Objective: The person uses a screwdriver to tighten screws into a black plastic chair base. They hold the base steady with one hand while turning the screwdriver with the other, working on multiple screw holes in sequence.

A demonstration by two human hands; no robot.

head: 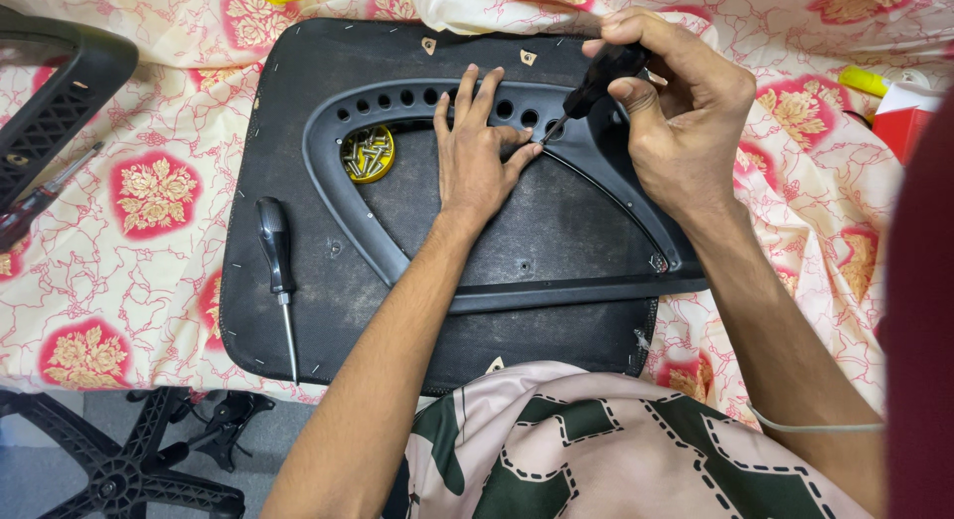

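Right hand (pixel 681 111): fingers curled tight around the black handle of a screwdriver (pixel 596 82), held tilted, with the tip down at a hole in the upper arm of the black plastic frame (pixel 636 206). The shaft is thin and mostly covered by the fingers; whether the tip sits in a screw head cannot be made out.

Left hand (pixel 477 161): flat, fingers spread, holding nothing. The palm presses on the black seat pad (pixel 298 82) inside the frame opening; the fingertips reach the frame's row of round holes, just beside the screwdriver tip.

The frame lies on the pad, which rests on a floral cloth (pixel 129 260).

A yellow lid (pixel 368 153) holding screws sits in the frame's left corner. A second screwdriver (pixel 278 280) lies loose on the pad's left edge, well apart from both hands.

Cut off: a mesh chair back (pixel 50 101) at the left edge, a black chair base (pixel 129 459) at the bottom left.
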